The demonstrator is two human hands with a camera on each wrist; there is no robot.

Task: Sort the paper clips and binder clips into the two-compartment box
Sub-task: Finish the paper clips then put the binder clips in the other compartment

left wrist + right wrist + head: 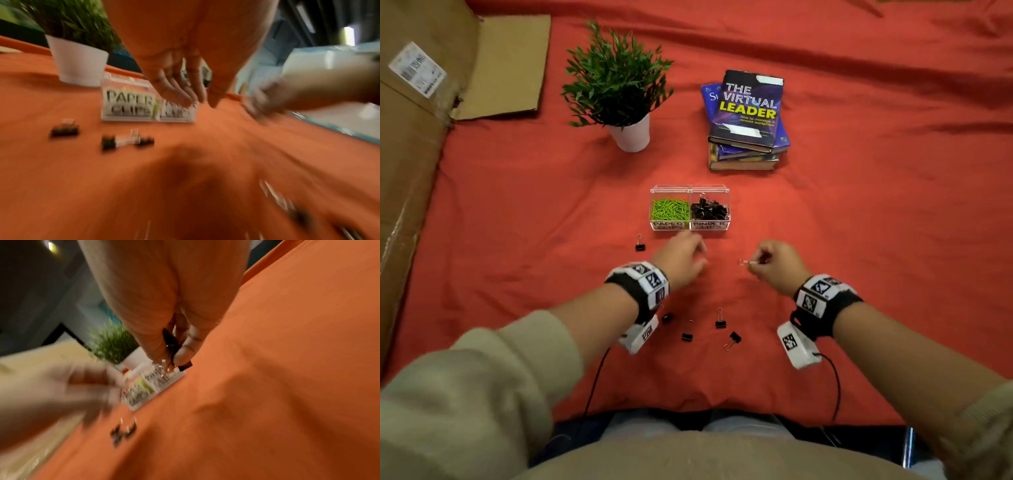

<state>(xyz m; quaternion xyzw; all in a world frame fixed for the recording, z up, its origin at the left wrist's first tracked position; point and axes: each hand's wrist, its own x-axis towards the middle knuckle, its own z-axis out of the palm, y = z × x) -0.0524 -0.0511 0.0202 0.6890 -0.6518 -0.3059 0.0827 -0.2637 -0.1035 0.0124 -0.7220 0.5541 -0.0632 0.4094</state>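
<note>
A clear two-compartment box (690,224) stands mid-table, green paper clips (669,209) in its left half, black binder clips (709,208) in its right. My right hand (763,262) hovers right of the box and pinches a black binder clip (171,344) between thumb and fingers; its wire handles (745,262) stick out to the left. My left hand (688,251) hangs just in front of the box with fingers relaxed and straight, holding nothing (185,95). Several loose binder clips lie on the cloth: one (640,246) left of the box, others (720,322) near my wrists.
A potted plant (631,135) and a stack of books (748,120) stand behind the box. A large cardboard box (414,137) runs along the left side. The red cloth (876,222) covers the whole table. Both wrist views are motion-blurred.
</note>
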